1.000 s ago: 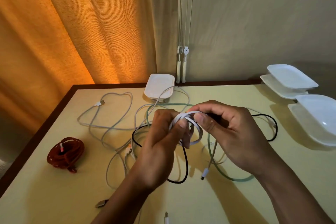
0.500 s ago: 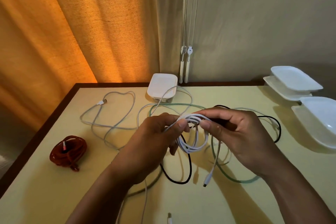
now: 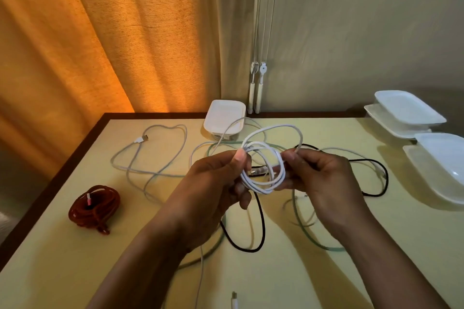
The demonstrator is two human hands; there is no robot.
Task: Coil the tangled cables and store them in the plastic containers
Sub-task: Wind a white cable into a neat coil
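A white cable point(image 3: 261, 183) is wound into a small coil held above the table's middle. My left hand point(image 3: 213, 188) pinches the coil's left side between thumb and fingers. My right hand point(image 3: 324, 183) grips the coil's right side and its free end, which arches up in a loose loop. Under the hands lie a black cable point(image 3: 258, 233), a pale green cable point(image 3: 308, 233) and a grey-white cable point(image 3: 150, 158), tangled together. A red cable point(image 3: 94, 206) sits coiled at the left. White plastic containers point(image 3: 406, 110) stand at the right edge, and another container point(image 3: 224, 115) at the back.
The yellow table point(image 3: 75, 271) has a dark brown rim. An orange curtain hangs behind its left side, and blind cords point(image 3: 258, 88) hang down the wall at the back. A loose white plug point(image 3: 234, 300) lies near the front edge.
The white coil has been lifted higher and gained a turn. The dangling plug end that hung below the hands has been drawn up into my right hand, forming a loose loop on top.
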